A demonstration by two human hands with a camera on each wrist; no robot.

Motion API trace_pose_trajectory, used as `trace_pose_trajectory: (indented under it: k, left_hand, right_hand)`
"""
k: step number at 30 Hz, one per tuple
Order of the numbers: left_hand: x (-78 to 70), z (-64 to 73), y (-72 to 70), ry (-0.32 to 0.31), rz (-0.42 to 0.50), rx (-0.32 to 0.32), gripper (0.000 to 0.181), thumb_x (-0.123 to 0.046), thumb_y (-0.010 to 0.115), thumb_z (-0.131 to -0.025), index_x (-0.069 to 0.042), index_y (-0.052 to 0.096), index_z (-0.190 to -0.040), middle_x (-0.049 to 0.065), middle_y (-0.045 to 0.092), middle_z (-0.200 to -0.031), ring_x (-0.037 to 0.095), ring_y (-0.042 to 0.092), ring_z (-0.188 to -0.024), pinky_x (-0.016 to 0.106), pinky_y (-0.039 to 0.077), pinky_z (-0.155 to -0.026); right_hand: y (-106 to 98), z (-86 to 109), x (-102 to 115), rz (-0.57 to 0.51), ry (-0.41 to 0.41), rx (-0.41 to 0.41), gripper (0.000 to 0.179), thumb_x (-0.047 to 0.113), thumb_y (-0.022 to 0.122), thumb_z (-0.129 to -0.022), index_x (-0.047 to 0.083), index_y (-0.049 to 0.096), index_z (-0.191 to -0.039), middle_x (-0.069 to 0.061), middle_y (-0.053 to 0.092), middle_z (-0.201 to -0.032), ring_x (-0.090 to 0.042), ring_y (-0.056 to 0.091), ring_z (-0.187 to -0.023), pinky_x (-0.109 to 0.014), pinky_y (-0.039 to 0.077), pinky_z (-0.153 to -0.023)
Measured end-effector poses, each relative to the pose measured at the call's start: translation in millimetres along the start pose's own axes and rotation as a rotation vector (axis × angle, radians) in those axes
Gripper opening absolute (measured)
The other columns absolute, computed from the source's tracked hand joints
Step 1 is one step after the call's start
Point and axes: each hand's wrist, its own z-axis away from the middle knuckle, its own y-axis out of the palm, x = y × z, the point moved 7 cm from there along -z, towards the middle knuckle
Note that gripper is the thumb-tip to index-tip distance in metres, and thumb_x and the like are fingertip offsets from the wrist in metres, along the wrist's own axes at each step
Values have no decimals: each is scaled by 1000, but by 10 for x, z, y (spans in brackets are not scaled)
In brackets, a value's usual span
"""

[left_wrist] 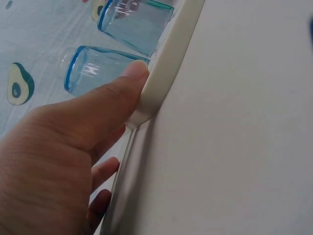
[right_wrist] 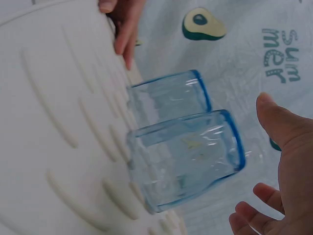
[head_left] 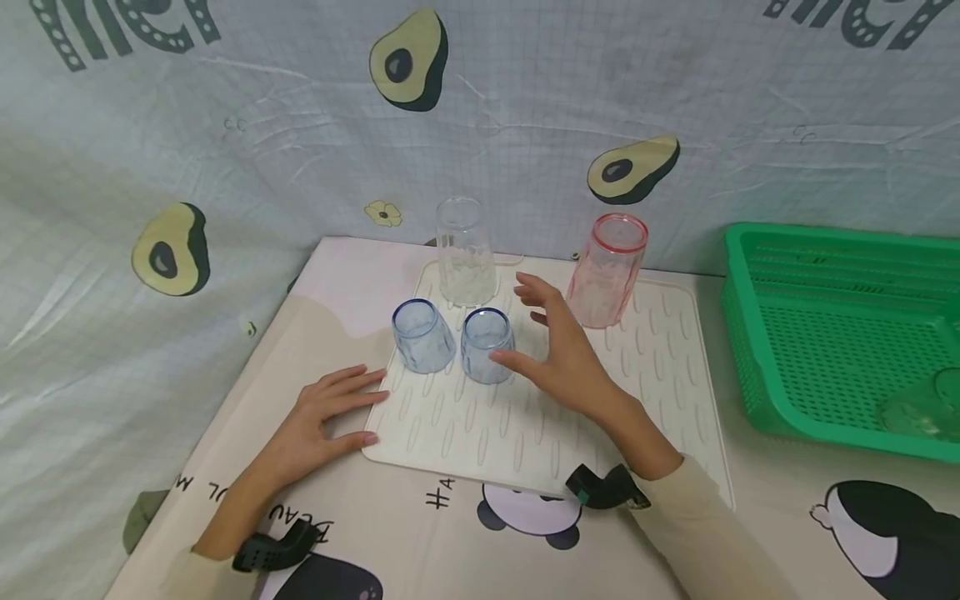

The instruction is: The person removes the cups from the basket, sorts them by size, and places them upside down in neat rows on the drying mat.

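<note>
Two short blue-rimmed glasses, the left blue glass [head_left: 423,337] and the right blue glass [head_left: 486,357], stand side by side on a white ribbed drying mat [head_left: 480,433]. My right hand [head_left: 566,350] hovers beside the right blue glass, fingers spread and thumb apart; the right wrist view shows a gap between hand and glass. My left hand [head_left: 326,421] lies at the mat's left edge, fingers stretched out and thumb touching the rim. Behind stand a tall clear glass [head_left: 467,267] and a tall pink-rimmed glass [head_left: 609,275], both on the mat.
At the right is a green plastic basket [head_left: 772,400] with a clear glass [head_left: 926,408] lying in it. A curtain printed with avocados [head_left: 408,62] hangs behind the table. The tablecloth [head_left: 420,542] carries panda prints.
</note>
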Motion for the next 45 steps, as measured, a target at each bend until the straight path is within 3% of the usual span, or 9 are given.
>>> trace_pose_trajectory:
  k: [13,21,29,38,41,45]
  left_hand:
    - [15,-9,-45,5,-23,0,53,-21,83,-74,-15,66,-124,1,50,-141,27,33,-135,55,23,-96]
    - [36,2,-35,-7,-18,-4,53,-20,83,-73,-15,67,-123,2,51,-140,27,32,-135,53,23,-95]
    - [24,-15,-25,-7,-17,-1,53,-20,83,-73,-14,67,-123,2,51,-140,27,32,-135,54,23,-96]
    - [14,-22,-21,-17,-18,3,53,-20,83,-73,-14,67,-123,3,51,-140,27,32,-135,56,22,-97]
    - [12,-25,-10,-16,-17,4,53,-21,83,-73,-14,67,-123,3,50,-141,27,32,-135,56,22,-97]
    - [4,-30,3,-18,-19,5,53,-21,83,-73,-14,67,-122,3,50,-141,28,32,-135,56,22,-98]
  right_hand:
    - [-720,76,349,70,-49,-77,79,8,80,-78,10,35,-143,-7,48,-136,-22,47,-124,-40,43,-100]
    - [-1178,261,423,170,-90,-131,82,-6,81,-70,5,40,-140,-7,49,-135,-19,46,-124,-24,40,-100]
    - [-1667,509,290,247,-37,-183,83,-16,76,-70,6,41,-141,-8,50,-133,-7,46,-122,-16,38,-98]
    - [-2009,773,80,369,56,-217,76,-7,73,-79,14,39,-144,11,50,-132,9,45,-117,-9,33,-97]
    - [-2112,857,11,361,95,-237,72,-6,71,-82,14,39,-144,15,48,-132,9,43,-118,-8,31,-97]
    - [-2260,953,-29,341,89,-283,70,-13,68,-81,10,42,-142,17,47,-131,3,41,-123,-10,30,-100]
